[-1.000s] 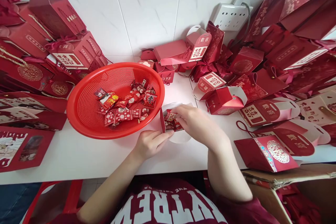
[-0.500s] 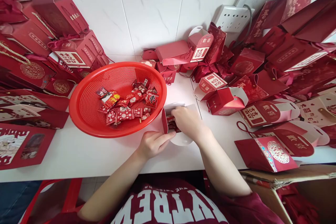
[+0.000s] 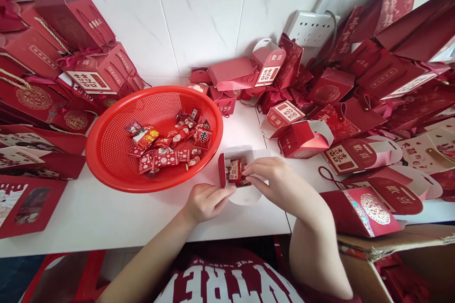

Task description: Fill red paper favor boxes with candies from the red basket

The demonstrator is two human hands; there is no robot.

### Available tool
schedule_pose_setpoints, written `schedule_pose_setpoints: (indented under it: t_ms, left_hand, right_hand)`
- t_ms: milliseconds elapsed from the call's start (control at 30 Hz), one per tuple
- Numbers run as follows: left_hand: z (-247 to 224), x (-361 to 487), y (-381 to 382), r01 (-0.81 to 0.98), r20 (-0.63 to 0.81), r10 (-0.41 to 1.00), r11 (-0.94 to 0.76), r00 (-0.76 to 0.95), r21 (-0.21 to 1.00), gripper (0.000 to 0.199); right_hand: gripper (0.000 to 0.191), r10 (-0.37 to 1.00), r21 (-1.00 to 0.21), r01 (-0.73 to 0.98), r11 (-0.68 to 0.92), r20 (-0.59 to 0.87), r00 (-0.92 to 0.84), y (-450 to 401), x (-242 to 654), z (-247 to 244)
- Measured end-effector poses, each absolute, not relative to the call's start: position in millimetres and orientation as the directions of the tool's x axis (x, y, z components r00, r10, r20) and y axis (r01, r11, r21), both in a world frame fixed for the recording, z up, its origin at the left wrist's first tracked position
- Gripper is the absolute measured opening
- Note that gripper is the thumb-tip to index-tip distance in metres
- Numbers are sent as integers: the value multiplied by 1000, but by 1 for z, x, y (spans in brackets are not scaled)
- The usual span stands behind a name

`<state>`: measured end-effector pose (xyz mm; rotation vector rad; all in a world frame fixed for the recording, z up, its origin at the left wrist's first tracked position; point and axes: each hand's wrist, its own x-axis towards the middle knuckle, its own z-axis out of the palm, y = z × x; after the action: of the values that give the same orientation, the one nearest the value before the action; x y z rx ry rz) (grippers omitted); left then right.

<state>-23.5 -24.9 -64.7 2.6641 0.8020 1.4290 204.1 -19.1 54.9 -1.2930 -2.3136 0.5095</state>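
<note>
A small red candy box (image 3: 222, 170) with a white inside stands with its flaps unfolded on the table in front of me. Wrapped candies (image 3: 234, 170) lie in it. My left hand (image 3: 207, 202) grips the box's near left corner, fingers closed on the edge. Over the box's right side is my right hand (image 3: 266, 176), its fingers stretched out and slightly apart at the candies; the fingertips are partly hidden inside. To the left, a red plastic basket (image 3: 113, 170) holds a heap of red-wrapped candies (image 3: 167, 144).
Stacked red gift boxes (image 3: 95, 71) line the left side. More boxes (image 3: 307, 138) and bags crowd the right and the wall. A white power strip (image 3: 311, 28) sits by the wall. An open cardboard carton (image 3: 369, 265) stands below the table's right front edge.
My right hand has drawn back to the right and flattened out, uncovering candies in the box. My left hand stays at the box's corner. The view has shifted slightly.
</note>
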Motion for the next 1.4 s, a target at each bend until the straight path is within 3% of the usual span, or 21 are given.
schedule_pose_setpoints:
  t_ms: [133, 233, 300, 500, 633, 767, 867, 1033, 1167, 1267, 1400]
  left_hand:
    - [-61, -26, -25, 517, 780, 471, -826, 412, 225, 31]
    - [-59, -26, -24, 583, 857, 439, -783, 271, 217, 51]
    - [-55, -24, -21, 576, 877, 427, -782, 221, 236, 67]
    - [-41, -7, -9, 415, 730, 605, -781, 318, 467, 81]
    - [-41, 6, 0, 388, 666, 671, -737, 324, 554, 77]
    - [-54, 7, 9, 306, 760, 538, -840, 365, 448, 71]
    - [-62, 3, 11, 256, 775, 471, -882, 422, 396, 67]
    - [-63, 1, 10, 350, 720, 518, -852, 461, 389, 52]
    - [-62, 0, 12, 424, 713, 463, -870, 527, 252, 33]
    - [-63, -1, 14, 423, 751, 383, -893, 538, 153, 38]
    - [-63, 2, 13, 387, 778, 430, -884, 458, 261, 53]
  right_hand:
    - [13, 902, -659, 619, 428, 353, -248, -31, 220, 46]
    - [18, 910, -693, 642, 330, 413, -22, -32, 228, 29]
    - [29, 913, -730, 612, 305, 408, 31, -31, 231, 15]
    - [65, 933, -793, 493, 357, 323, -156, -24, 227, 0]
    - [62, 955, -853, 431, 295, 273, -114, -18, 223, 4]
    - [47, 937, -874, 338, 349, 321, -139, -17, 222, 2]
    - [45, 903, -814, 397, 424, 350, -248, -20, 223, -1]
    - [43, 887, -770, 451, 452, 334, -319, -25, 224, -6]
    - [36, 881, -760, 460, 459, 321, -349, -28, 226, -4]
    - [33, 859, -731, 480, 485, 293, -420, -31, 227, -1]
    - [36, 887, -699, 559, 447, 266, -377, -35, 224, -6]
